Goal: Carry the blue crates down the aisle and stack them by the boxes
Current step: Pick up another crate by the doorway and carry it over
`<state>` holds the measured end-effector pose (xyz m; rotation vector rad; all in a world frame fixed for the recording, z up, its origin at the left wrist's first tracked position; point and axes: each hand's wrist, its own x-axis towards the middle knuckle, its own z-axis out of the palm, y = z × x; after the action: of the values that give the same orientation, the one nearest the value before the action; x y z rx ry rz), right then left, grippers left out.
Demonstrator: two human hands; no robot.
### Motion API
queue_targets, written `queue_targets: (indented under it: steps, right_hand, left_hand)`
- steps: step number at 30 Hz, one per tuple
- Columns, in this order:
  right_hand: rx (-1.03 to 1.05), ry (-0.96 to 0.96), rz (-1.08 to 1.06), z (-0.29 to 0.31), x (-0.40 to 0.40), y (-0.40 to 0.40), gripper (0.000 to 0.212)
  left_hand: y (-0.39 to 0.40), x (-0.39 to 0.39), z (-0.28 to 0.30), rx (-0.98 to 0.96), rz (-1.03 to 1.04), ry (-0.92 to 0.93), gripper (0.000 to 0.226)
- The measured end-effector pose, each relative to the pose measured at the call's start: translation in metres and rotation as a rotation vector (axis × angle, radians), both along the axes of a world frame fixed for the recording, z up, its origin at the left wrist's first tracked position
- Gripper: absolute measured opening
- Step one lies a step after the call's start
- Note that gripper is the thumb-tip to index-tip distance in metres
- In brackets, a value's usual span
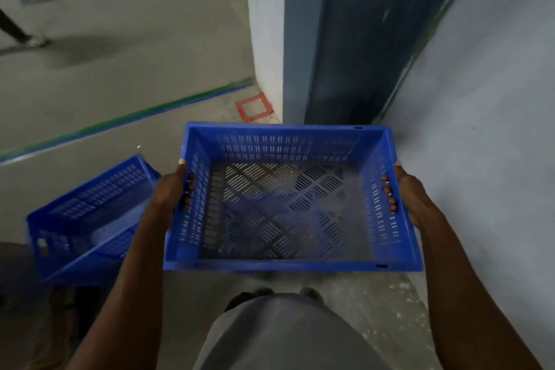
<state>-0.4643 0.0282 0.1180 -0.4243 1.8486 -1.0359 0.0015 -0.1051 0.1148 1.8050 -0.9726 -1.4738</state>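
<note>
Both hands, left (171,189) and right (412,194), grip an empty, slotted blue crate (288,198).

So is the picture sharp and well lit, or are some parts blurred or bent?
Head view: dim, bluish light; the held crate and both hands, left and right, are fairly sharp; the second crate and floor lines are blurred; the wide lens bends the pillar edges.

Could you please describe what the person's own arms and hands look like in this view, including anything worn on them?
Both arms are bare from the bottom edge of the frame to the wrists; no sleeves, gloves, watch or rings show. The left hand and right hand are bare too, with short pale nails at the thumb tips. Motion blur hides finer detail.
</note>
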Motion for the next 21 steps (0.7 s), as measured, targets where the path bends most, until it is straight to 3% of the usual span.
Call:
queue_targets:
  steps: [6,11,21]
  right_hand:
    - [-0.044,0.045,-0.279,0.019,0.013,0.088,0.055]
    - [-0.040,0.054,-0.567,0.029,0.043,0.194,0.055]
    - [-0.025,0.136,-1.151,0.020,0.149,0.456,0.060]
  left_hand:
    - [-0.040,-0.045,0.020,-0.082,-0.289,-0.006,0.055]
    - [-0.043,-0.109,0.021,-0.040,-0.634,0.046,0.051]
    - [0.110,-0.254,0.027,-0.081,-1.163,0.022,0.052]
